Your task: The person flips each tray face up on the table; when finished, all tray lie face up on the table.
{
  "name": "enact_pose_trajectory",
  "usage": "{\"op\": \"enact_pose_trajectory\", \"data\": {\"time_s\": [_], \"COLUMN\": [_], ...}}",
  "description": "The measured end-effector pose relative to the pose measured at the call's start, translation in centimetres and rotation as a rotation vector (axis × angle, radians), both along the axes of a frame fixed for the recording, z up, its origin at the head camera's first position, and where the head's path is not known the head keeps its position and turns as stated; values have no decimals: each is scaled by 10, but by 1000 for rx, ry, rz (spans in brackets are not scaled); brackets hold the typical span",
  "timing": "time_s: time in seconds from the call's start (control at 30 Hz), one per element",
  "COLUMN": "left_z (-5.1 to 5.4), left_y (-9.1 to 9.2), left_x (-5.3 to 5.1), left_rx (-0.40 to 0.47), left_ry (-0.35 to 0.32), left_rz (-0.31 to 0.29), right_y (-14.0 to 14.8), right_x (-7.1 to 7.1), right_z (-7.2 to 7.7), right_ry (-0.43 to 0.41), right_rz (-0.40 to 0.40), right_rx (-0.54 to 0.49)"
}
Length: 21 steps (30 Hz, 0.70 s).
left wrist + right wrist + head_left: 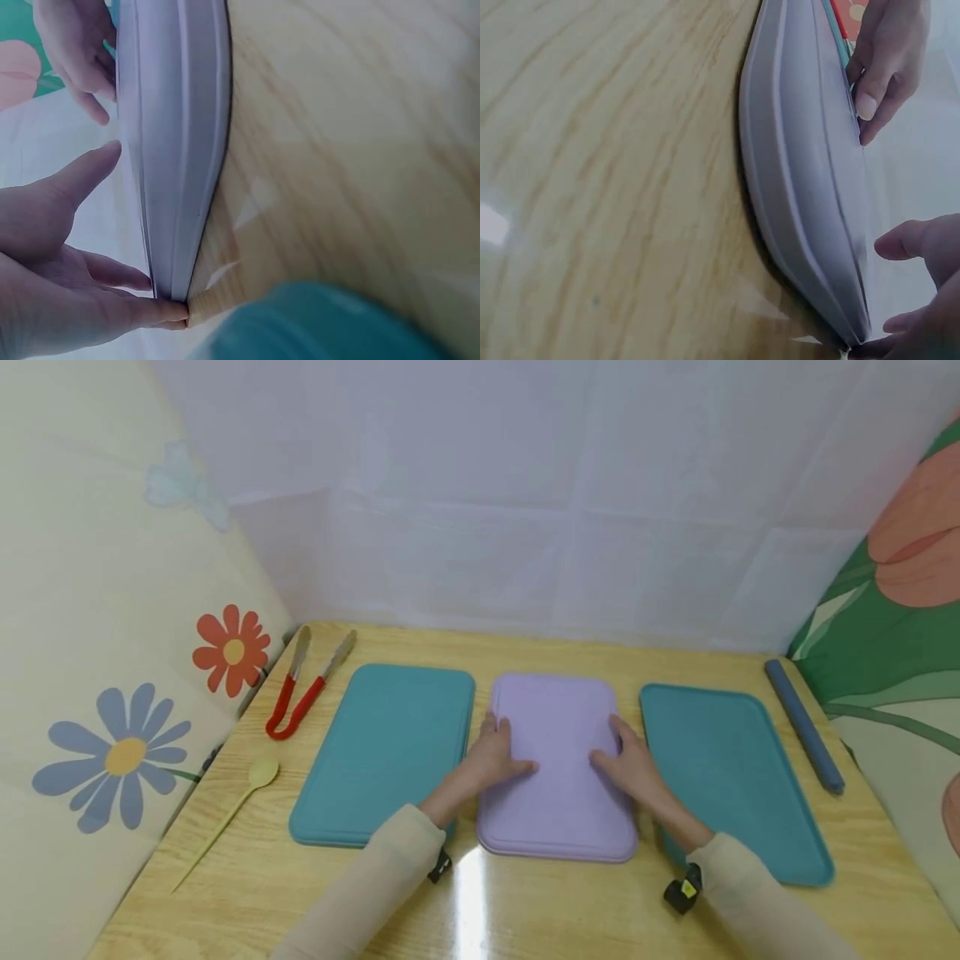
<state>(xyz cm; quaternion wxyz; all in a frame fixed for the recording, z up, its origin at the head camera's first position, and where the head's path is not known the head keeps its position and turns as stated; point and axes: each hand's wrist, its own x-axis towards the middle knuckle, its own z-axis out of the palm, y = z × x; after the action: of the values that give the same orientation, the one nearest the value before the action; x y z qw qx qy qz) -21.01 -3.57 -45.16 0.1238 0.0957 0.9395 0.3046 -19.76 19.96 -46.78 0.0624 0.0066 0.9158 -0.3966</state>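
A light purple rectangular tray [558, 735] with rounded corners lies between my two hands, and its stepped rim shows from the side in both wrist views. At its left edge my left hand [491, 756] touches the rim with its fingertips, the thumb [94, 172] stretched out over the top. My right hand [630, 764] lies along the opposite edge, thumb [901, 240] spread apart from the fingers over the surface. Neither hand shows a closed pinch. A teal tray [393, 743] lies beside my left hand, and another teal tray [731, 760] is partly covered by my right forearm.
Red-handled tongs [296, 702] lie at the back left of the wooden table [555, 918]. A yellow spoon [258, 774] is in front of them. At the far right lies a dark blue roll [804, 727]. Fabric hangings [525, 502] enclose the back and sides.
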Motion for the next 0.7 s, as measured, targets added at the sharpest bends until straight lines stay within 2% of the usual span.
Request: {"op": "enact_pose_trajectory", "data": {"time_s": [0.1,0.27,0.53,0.7], "left_z": [1,3,8,6], "left_y": [-2,-4,-9,-10], "left_x": [0,0,3,2], "left_rx": [19,56,115,113], "left_ry": [-6,-23,-85,-109], "left_rz": [-10,-22,-34,-31], "right_y": [2,5,15,20], "right_x": [0,-2,-6,-10], "right_z": [5,16,27,34], "right_ry": [-9,27,164,163], "right_rz": [-25,-46,-19,14], "right_rx": [-60,-126,-87,-53]}}
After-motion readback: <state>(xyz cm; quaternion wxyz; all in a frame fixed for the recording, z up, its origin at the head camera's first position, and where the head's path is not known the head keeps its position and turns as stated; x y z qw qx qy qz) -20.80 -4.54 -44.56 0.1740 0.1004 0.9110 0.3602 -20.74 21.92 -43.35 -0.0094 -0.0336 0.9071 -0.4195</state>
